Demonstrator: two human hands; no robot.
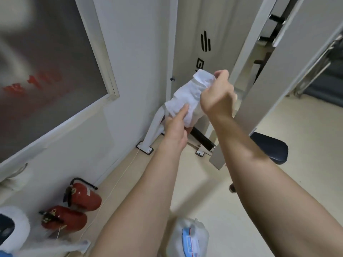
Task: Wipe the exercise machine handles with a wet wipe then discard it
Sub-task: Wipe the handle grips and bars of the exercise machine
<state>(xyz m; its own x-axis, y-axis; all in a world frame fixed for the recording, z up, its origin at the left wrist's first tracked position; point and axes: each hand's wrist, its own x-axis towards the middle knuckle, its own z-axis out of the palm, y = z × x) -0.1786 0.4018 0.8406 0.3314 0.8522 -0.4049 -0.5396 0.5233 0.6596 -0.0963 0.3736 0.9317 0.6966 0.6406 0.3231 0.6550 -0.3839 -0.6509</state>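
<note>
A white wet wipe (187, 97) is stretched in the air between both hands, in front of the white exercise machine (187, 45). My right hand (217, 97) pinches its upper corner with curled fingers. My left hand (176, 125) holds its lower part, thumb on top of the cloth. A black padded bar (202, 139) of the machine lies low behind the hands. No handle of the machine is plainly in view.
Two red fire extinguishers (74, 210) lie on the floor at the lower left, by the wall. A white wipe pack (189, 238) sits at the bottom centre. A dark blue seat pad (271, 147) juts out on the right. A frosted window (46, 71) fills the left.
</note>
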